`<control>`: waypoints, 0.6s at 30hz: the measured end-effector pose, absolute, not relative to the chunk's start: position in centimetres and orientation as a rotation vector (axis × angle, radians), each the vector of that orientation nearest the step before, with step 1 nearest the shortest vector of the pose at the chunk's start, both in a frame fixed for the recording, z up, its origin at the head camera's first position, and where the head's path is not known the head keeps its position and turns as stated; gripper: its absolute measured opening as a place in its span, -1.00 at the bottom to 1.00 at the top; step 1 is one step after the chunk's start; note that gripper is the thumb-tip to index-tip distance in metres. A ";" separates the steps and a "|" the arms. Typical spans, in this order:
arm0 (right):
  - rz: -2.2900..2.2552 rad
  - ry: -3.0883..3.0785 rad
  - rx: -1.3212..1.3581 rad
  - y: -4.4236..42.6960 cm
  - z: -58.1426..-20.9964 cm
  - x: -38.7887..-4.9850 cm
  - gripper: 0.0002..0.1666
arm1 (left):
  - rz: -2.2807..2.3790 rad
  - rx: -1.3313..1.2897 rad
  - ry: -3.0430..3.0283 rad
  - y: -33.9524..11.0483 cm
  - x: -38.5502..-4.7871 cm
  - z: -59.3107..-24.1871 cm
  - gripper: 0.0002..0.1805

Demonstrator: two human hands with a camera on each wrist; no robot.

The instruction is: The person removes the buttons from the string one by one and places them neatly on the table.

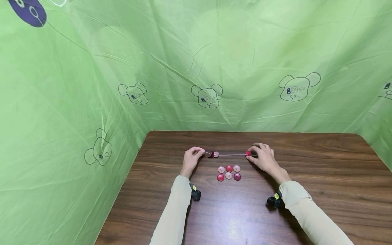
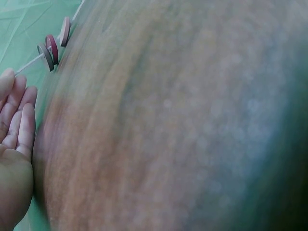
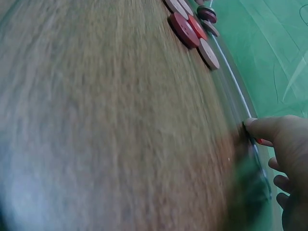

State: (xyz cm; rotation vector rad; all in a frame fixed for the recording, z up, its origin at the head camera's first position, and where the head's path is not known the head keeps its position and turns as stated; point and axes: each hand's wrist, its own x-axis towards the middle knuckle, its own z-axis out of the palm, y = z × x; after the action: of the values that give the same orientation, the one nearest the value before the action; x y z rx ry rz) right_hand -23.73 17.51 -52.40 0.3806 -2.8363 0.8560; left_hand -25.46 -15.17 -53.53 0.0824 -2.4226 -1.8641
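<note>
A thin pale cord (image 1: 231, 155) runs taut between the hands, just above the table. In the head view the left hand (image 1: 191, 160) pinches its left end between thumb and finger. Close to that hand, dark red buttons (image 1: 211, 154) and a pink button (image 1: 216, 154) hang threaded on the cord; the left wrist view shows a grey-looking button (image 2: 45, 57) among them. At the other side the right hand (image 1: 264, 158) pinches a red button (image 1: 248, 153) on the cord. In the right wrist view, the cord's tail extends past the fingers, which mostly hide this button.
Several loose buttons in pink, red and dark red, among them a red button (image 1: 220, 177), lie in two rows on the brown wooden table (image 1: 321, 163), nearer the person than the cord. A green curtain (image 1: 245, 51) hangs behind the table and along its left side.
</note>
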 end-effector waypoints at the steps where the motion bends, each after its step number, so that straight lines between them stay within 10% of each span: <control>1: 0.855 -2.834 0.381 17.6 -52.4 -23.7 -0.69 | -1.868 0.081 -2.420 -15.2 -25.5 -53.5 -0.87; 18: 0.831 -2.806 0.348 19.6 -52.2 -23.2 -0.68 | -1.884 0.078 -2.424 -15.2 -25.6 -53.8 -0.83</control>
State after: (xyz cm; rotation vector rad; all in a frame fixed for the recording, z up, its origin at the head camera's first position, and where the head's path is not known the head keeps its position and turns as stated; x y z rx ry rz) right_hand -23.17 19.57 -52.23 0.3485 -2.8063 0.8310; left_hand -25.58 -15.25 -53.76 0.0782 -2.4239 -1.8840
